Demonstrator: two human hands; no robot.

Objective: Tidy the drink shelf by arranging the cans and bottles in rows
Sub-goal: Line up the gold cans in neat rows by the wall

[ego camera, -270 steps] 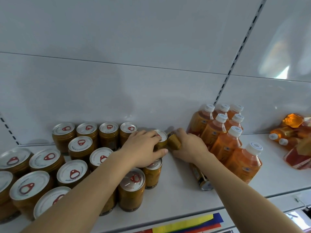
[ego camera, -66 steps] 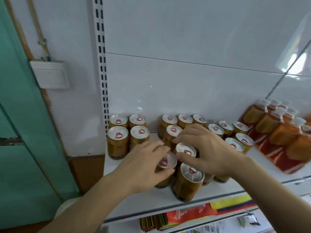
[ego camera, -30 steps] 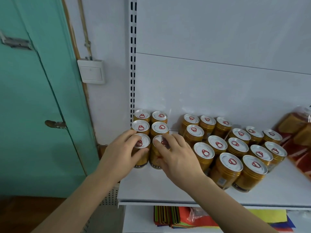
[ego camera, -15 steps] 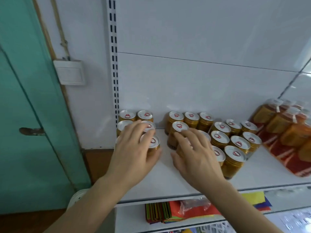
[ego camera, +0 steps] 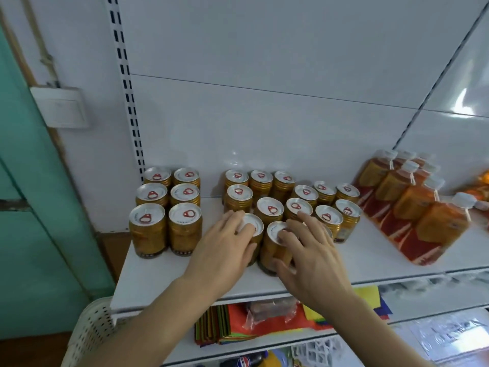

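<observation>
cans (ego camera: pixel 270 207): gold, white pull-tab lids, standing upright | left hand (ego camera: pixel 225 250) gripping front can (ego camera: pixel 252 229) | right hand (ego camera: pixel 315 255) gripping neighbouring can (ego camera: pixel 275 247)

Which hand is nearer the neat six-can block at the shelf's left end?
Left. The left hand grips a can just right of the six-can block; the right hand sits farther right on the next can.

Metal cans (ego camera: pixel 185 229) showing ribbed golden walls and glossy silvery lids; clear plastic bottles (ego camera: pixel 412 207) at right; smooth, glossy white shelf (ego camera: pixel 164 276).
</observation>
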